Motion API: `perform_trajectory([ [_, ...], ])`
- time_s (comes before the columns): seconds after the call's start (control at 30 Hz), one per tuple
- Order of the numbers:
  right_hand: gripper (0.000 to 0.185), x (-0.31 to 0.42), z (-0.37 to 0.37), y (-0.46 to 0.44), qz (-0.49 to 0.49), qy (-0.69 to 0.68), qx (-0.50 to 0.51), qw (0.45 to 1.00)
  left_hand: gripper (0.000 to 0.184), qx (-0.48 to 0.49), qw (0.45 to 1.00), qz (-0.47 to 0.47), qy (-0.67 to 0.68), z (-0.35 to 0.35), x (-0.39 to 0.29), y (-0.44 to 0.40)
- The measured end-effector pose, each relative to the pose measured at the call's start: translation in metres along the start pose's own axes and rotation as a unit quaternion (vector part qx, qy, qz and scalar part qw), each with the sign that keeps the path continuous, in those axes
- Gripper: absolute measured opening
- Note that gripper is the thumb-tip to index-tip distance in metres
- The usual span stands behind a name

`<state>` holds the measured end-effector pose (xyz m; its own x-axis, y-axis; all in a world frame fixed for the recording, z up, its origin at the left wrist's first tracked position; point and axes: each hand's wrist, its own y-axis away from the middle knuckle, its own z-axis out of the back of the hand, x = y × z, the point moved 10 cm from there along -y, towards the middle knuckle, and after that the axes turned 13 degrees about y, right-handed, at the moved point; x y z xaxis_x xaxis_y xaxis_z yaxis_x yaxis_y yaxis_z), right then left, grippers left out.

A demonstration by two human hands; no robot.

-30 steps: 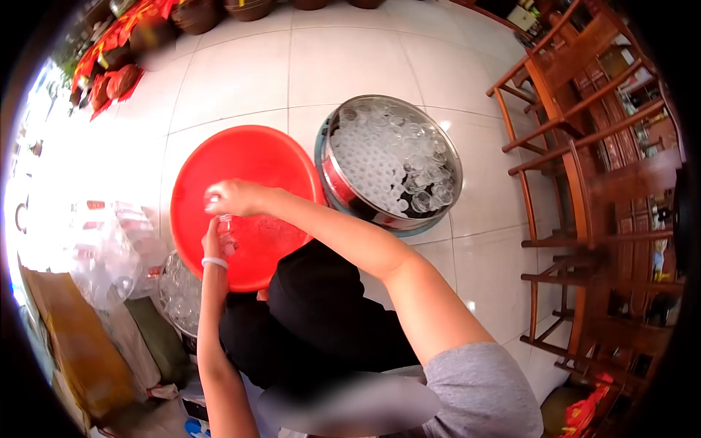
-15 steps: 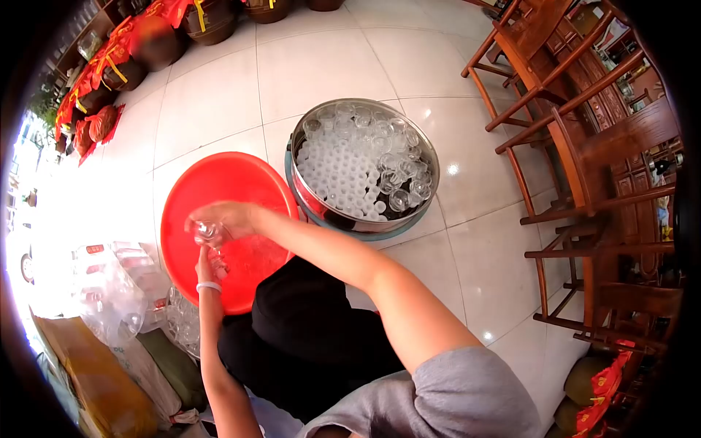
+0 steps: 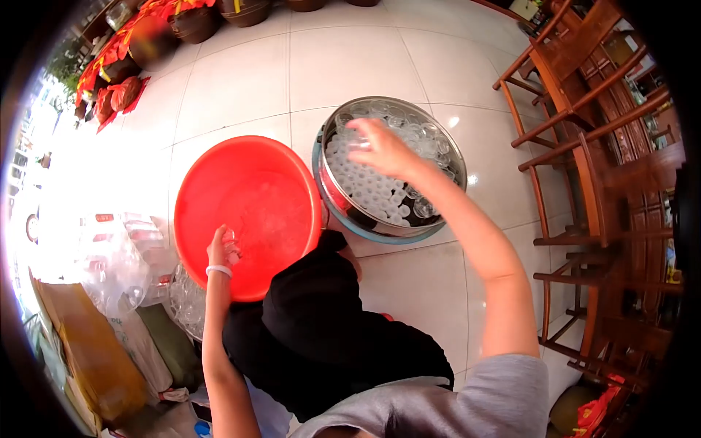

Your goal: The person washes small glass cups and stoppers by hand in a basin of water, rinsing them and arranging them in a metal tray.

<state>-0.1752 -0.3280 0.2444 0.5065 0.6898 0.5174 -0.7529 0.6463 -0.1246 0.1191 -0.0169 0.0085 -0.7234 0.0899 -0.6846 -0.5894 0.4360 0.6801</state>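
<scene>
My left hand (image 3: 218,250) is over the near-left part of a red basin (image 3: 191,179), its fingers closed around a small clear glass piece (image 3: 232,247). Above a round steel pan (image 3: 326,166), my right hand (image 3: 387,152) is blurred by motion. Its fingers are bent around what looks like another clear glass piece (image 3: 358,143). Inside the pan, translucent round pieces (image 3: 372,188) stand packed upright in rows. Clear cup-like glasses (image 3: 437,150) lie more loosely along its far and right sides. Part of the pan's contents is hidden under my right hand and forearm.
The pan rests in a blue-green base (image 3: 372,239). More clear glassware (image 3: 187,299) sits left of my left forearm, near plastic-wrapped packs (image 3: 109,255). Wooden chairs (image 3: 584,182) line the right side. Dark jars with red cloth (image 3: 193,22) stand at the far left on the tiled floor.
My right hand has moved from the basin, beside my left hand, up and right to above the pan. My left hand stays over the basin with glass in it. The view has shifted slightly.
</scene>
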Motion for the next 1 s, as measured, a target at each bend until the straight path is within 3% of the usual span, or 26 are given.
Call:
perform_trajectory([
  [0.07,0.050,-0.045,-0.003,0.005,-0.053,0.098,0.021,0.994,0.039,-0.010,1.000,-0.013,-0.012,-0.003,-0.004,0.009],
  [0.2,0.055,-0.075,-0.015,-0.002,-0.060,0.136,0.043,0.988,0.039,-0.021,0.999,-0.007,-0.030,-0.002,-0.003,0.008],
  [0.3,0.053,-0.070,-0.023,-0.012,-0.020,0.148,0.051,0.987,0.038,-0.002,1.000,-0.011,-0.026,-0.007,-0.004,0.009],
  [0.37,0.053,-0.059,-0.027,-0.018,0.035,0.234,0.047,0.970,0.038,-0.009,1.000,-0.008,-0.026,-0.008,-0.004,0.011],
  [0.6,0.054,-0.075,-0.045,-0.025,0.009,0.268,0.085,0.960,0.038,0.013,1.000,0.027,-0.008,-0.015,0.000,0.018],
  [1.0,0.049,-0.074,-0.043,-0.019,0.014,0.293,0.022,0.956,0.036,0.053,0.998,0.015,-0.012,-0.027,0.001,0.020],
])
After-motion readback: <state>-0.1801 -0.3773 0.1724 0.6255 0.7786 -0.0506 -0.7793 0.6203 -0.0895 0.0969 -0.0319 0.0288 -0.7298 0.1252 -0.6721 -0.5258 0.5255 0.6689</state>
